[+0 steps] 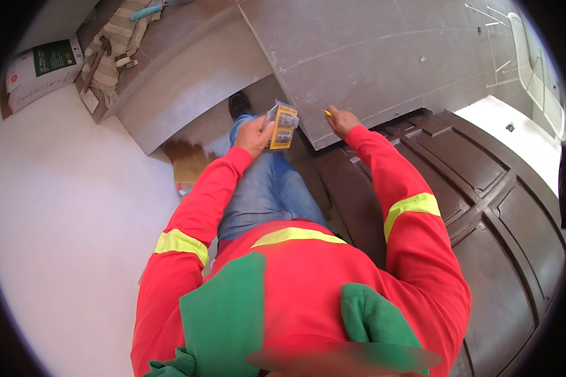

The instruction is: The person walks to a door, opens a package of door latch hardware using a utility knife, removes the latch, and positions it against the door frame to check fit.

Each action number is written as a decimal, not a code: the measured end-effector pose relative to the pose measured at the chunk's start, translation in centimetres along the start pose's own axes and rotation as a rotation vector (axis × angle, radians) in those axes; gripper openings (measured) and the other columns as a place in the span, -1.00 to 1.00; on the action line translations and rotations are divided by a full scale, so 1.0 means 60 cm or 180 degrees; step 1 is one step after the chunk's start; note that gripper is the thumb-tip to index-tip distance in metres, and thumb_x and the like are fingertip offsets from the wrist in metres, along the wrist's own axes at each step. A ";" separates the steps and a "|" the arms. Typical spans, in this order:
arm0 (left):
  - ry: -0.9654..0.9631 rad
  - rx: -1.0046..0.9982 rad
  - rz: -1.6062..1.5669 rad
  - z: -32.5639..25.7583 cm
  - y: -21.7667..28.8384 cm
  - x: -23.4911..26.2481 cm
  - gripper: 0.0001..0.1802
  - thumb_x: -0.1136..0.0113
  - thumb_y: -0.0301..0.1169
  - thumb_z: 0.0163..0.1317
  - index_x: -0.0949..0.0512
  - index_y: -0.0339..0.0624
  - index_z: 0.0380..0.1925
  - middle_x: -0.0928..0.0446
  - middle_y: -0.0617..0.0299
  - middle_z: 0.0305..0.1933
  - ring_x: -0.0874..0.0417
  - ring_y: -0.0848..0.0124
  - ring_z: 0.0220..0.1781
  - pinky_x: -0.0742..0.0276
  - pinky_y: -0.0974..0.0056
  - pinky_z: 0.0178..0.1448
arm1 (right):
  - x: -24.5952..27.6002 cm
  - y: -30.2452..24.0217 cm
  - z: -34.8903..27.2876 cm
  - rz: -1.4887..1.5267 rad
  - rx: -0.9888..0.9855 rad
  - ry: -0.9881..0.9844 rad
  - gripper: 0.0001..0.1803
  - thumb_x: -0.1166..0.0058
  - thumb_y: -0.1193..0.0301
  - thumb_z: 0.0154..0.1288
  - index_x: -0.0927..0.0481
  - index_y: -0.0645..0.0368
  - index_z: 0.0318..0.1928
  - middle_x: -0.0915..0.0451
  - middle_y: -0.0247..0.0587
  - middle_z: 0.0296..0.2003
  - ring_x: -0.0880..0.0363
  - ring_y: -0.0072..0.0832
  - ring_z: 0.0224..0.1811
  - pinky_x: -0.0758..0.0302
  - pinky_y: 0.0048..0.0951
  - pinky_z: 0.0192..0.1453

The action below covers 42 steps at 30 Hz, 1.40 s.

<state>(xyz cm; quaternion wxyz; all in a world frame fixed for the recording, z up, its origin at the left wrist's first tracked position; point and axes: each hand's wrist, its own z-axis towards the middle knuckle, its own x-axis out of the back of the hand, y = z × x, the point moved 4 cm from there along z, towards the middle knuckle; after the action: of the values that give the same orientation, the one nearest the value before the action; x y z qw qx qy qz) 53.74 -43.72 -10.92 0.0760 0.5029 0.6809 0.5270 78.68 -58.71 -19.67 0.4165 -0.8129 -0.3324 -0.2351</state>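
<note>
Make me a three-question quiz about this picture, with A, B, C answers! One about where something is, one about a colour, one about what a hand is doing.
1. Where is the cardboard box?
A. far left, on the pale floor
B. on the dark panelled door
C. in the right hand

2. What colour is the small pack in the left hand?
A. blue
B. yellow
C. pink

3. What is the right hand doing?
A. hanging free
B. resting flat on the floor
C. gripping a thin yellow-tipped tool against the grey board

Answers: 1 A, the box sits on the floor at the upper left. 2 B, its backing is yellow with clear parts. 3 C, its fingers close round the tool at the board's edge.
</note>
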 end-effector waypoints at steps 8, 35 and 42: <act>0.0216 -0.0393 0.0311 0.004 0.029 -0.032 -0.72 -0.15 -0.22 0.33 -0.55 -0.22 -0.41 -0.48 -0.06 -0.55 -0.53 0.05 -0.53 -0.39 0.08 -0.39 | 0.053 -0.188 0.036 -0.0019 0.0554 -0.0205 -0.74 0.08 0.21 0.45 -0.39 0.15 -0.11 -0.63 0.19 -0.37 -0.60 0.20 -0.29 -0.47 0.15 -0.21; 0.0173 -0.0726 -0.0006 -0.001 0.026 -0.064 -0.79 -0.24 -0.31 0.31 -0.53 -0.24 -0.32 -0.60 0.15 -0.15 -0.62 0.32 -0.28 -0.52 0.27 -0.17 | 0.013 -0.135 0.014 0.4902 -0.0597 0.0068 -0.59 -0.12 0.39 0.42 -0.36 0.11 0.21 -0.55 -0.34 -0.37 -0.49 -0.65 -0.40 -0.29 -0.67 -0.51; -0.0156 -0.0281 -0.0611 0.014 0.018 -0.038 -0.83 -0.20 -0.35 0.31 -0.57 -0.24 -0.25 -0.60 0.20 -0.24 -0.63 0.40 -0.23 -0.54 0.30 -0.12 | 0.020 -0.160 0.020 0.4647 -0.0315 -0.0192 -0.70 -0.09 0.36 0.44 -0.44 0.05 0.13 -0.53 -0.41 -0.37 -0.48 -0.69 -0.35 -0.23 -0.70 -0.49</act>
<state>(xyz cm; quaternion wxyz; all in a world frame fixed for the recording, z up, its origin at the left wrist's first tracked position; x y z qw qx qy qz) 56.05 -45.00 -11.39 0.1648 0.4443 0.7000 0.5343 72.54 -53.17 -14.52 0.4206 -0.8513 0.2937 0.1100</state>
